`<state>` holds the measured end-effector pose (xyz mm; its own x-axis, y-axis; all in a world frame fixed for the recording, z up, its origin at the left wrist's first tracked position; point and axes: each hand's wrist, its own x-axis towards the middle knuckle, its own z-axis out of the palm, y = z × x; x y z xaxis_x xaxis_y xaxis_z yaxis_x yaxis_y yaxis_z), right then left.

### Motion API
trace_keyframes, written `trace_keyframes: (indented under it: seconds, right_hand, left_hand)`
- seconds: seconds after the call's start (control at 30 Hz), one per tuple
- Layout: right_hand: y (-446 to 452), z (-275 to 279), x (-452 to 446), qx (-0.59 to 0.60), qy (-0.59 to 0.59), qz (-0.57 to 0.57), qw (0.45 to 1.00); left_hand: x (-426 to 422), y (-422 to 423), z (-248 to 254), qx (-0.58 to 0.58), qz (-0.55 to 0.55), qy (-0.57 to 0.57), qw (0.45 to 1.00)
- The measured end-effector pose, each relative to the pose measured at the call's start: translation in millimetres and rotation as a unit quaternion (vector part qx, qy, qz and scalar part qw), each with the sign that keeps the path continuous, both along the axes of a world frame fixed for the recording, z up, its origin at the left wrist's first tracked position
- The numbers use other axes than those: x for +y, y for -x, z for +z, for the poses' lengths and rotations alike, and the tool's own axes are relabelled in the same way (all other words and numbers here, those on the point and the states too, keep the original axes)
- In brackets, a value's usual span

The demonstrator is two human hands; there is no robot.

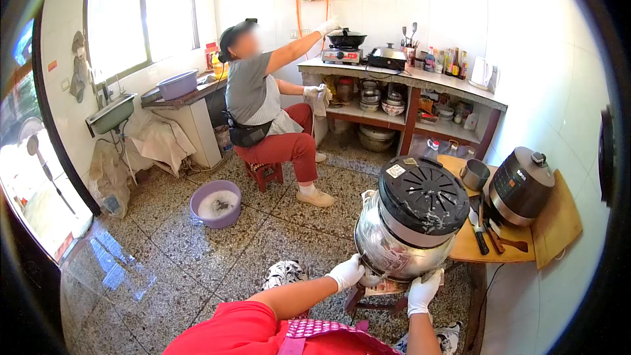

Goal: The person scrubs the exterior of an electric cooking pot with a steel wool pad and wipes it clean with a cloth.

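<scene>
In front of me, a large silver cooker stands on a low wooden stool. Its black slotted end faces up, so it looks like an upturned rice cooker, and whitish suds streak its surface. My left hand, in a white glove, grips the cooker's lower rim on the left, with some fingertips hidden. My right hand, also gloved, is closed at the same lower rim on the right, its fingers partly hidden beneath. What look like printed sheets lie between the cooker and the stool.
A side table holds a pressure cooker, a metal cup and knives. A purple basin with sudsy water sits on the floor. Another person, seated on a stool, reaches toward a wok on the stove.
</scene>
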<state>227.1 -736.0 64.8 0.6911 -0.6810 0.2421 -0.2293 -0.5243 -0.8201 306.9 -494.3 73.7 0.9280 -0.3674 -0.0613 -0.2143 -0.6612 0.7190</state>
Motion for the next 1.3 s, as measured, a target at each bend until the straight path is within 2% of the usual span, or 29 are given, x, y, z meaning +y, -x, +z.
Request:
trace_keyframes:
  seconds: [0.1, 0.17, 0.53, 0.93, 1.1, 1.3]
  right_hand:
    - [-1.3, -4.5, -2.5, -0.012, 0.007, 0.005, 1.000]
    - [-1.0, -4.2, -2.2, -0.009, 0.010, 0.003, 1.000]
    - [-2.4, -8.2, -2.5, -0.025, 0.028, -0.010, 0.999]
    - [-2.4, -14.2, -3.4, -0.017, 0.046, -0.011, 0.999]
    - [0.0, -3.0, 0.0, -0.040, 0.000, 0.000, 0.999]
    - [0.6, -3.6, 1.3, -0.038, 0.018, -0.002, 0.999]
  left_hand:
    - [0.1, 3.2, 6.9, -0.007, 0.004, -0.005, 1.000]
    - [0.0, 5.9, 15.4, 0.028, 0.011, -0.007, 1.000]
    - [-1.0, 1.0, -2.3, -0.007, 0.007, 0.000, 1.000]
    - [-1.0, 2.0, -1.4, -0.006, 0.011, -0.006, 1.000]
    - [-1.6, 2.4, -1.5, -0.012, 0.015, 0.000, 1.000]
    - [-1.3, 4.9, 4.8, -0.015, 0.018, 0.004, 1.000]
